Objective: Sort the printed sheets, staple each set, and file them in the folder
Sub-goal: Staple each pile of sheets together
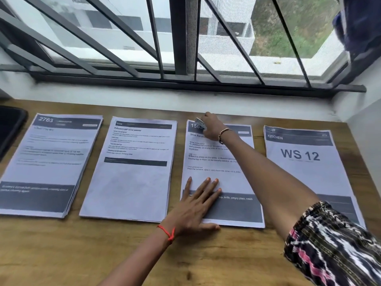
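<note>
So the stack headed "1563" [216, 162], third from the left on the wooden table [103, 254], is the one being handled. The right hand [212, 129] is reached way out to its top left corner, fingers curled tight around a small metal stapler [201, 123] sitting right on that corner, arm stretched nearly straight across the page, beaded bracelet [223, 134] on the wrist. The left hand [195, 207] lies flat on the bottom of the same stack, fingers straight and spread, palm pressing down, thumb along the lower edge, red thread [168, 233] at the wrist. Beside it are the "2763" stack [49, 162], the next stack [132, 172] and the "WS 12" stack [303, 162] on the far right, all lying apart in a row.
</note>
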